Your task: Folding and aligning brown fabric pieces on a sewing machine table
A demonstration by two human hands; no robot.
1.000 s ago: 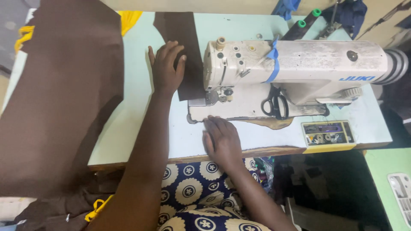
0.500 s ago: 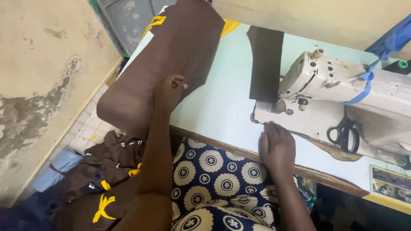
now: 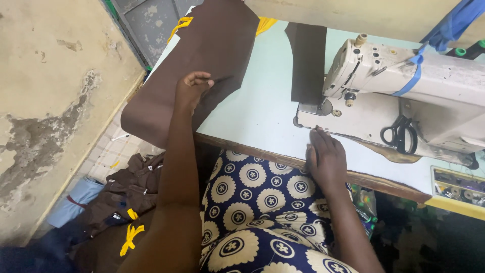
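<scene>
From the head camera, the left hand [image 3: 192,88] pinches the top layer of a stack of large brown fabric panels [image 3: 202,60] at the pale green counter's [image 3: 252,111] ten o'clock edge, its long axis running toward twelve. The right hand [image 3: 326,156] rests flat and empty at four o'clock, farther off.
</scene>
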